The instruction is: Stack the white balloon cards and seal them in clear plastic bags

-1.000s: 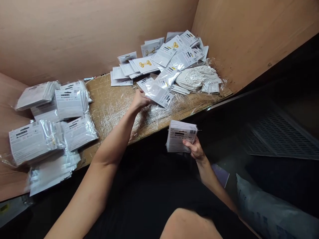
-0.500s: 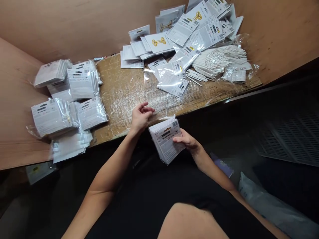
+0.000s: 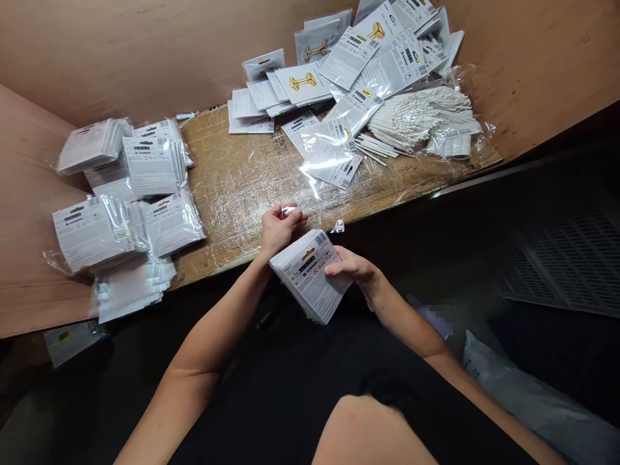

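My right hand [image 3: 356, 268] grips a thick stack of white foil balloon packets [image 3: 314, 278], thumb on the top packet and fingers underneath. The stack is tilted, in front of the bench edge, with its printed backs and hanging holes facing up. Just beyond the stack's upper left corner is my left hand [image 3: 282, 227], its fingers curled in a pinch. A thin clear plastic film [image 3: 289, 210] shines at those fingertips. More clear film [image 3: 338, 227] glints above the stack; I cannot tell whether it is one piece.
Bagged stacks of packets [image 3: 150, 165] stand at the left of the cardboard-covered bench [image 3: 227, 187]. Loose packets [image 3: 303, 84] pile up at the back. A bundle of white sticks [image 3: 411, 119] lies at the right. A grey plastic bag [image 3: 523, 394] is below, at the right.
The stack in my right hand has shifted left, closer to my left hand, and turned slightly. My left fingers have curled in more, with clear film now showing at them.
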Available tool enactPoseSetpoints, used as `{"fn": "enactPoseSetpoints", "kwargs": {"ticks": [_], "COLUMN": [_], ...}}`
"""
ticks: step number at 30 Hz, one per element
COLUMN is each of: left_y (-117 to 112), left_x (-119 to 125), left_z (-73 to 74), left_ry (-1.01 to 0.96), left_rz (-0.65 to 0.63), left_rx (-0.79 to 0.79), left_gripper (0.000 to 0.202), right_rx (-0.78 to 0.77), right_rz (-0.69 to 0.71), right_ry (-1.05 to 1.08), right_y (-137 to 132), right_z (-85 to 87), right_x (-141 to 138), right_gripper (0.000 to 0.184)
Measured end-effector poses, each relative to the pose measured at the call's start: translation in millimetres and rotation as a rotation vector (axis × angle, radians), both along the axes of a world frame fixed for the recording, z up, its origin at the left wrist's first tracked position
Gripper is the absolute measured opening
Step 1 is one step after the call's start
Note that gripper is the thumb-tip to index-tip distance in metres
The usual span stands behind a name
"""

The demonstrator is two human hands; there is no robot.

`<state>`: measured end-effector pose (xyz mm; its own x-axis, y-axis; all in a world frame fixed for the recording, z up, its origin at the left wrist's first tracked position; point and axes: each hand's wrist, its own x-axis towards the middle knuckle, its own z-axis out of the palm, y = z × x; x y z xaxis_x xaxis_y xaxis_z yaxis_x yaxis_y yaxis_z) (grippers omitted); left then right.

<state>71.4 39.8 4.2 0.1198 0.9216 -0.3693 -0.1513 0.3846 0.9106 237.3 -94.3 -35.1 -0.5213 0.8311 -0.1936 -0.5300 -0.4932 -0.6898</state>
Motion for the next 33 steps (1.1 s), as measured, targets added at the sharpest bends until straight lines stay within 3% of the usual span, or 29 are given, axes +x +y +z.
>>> {"fn": "enactPoseSetpoints", "kwargs": {"ticks": [6,10,13,17,23,26,30,33], "left_y": [-9,-12,-14,-20,-37,-51,-71,-79], "left_x": [-7,-18,-19,-17,-29,-30,-20,-12], "left_z": [4.1,10.0,14.4,17.0,13.7,6.6,-3.7,-8.5], "left_ry": [0.024,0.068,0.108,0.183,0.117,0.079,-0.002,-0.068], "left_rz": [-0.191,-0.344,-0.410,-0.451,-0.425,-0.407,-0.220,-0.078], "left_rx": [-0.060,-0.144,-0.130,-0.086,-0.103,-0.101,-0.133,-0.070], "left_gripper": [0.040,0.056,0.067,0.066,0.074,0.067,0.052,0.046], "right_rx": [-0.088,-0.152,-0.201,-0.269,-0.353,-0.361,-0.283,-0.189], "right_rz": [0.125,0.128,0.152,0.128,-0.093,-0.216,-0.320,-0.404], "right_ry": [0.078,0.054,-0.005,-0.088,-0.287,-0.343,-0.442,-0.542], "right_y": [16,15,12,5,-9,-13,-17,-19], "right_z": [-3.9,-4.2,-2.8,-2.1,0.6,7.9,19.1,25.3], "right_x": [6,16,21,25,41,49,46,36], "right_gripper": [0.057,0.060,0.062,0.064,0.060,0.060,0.060,0.059]}}
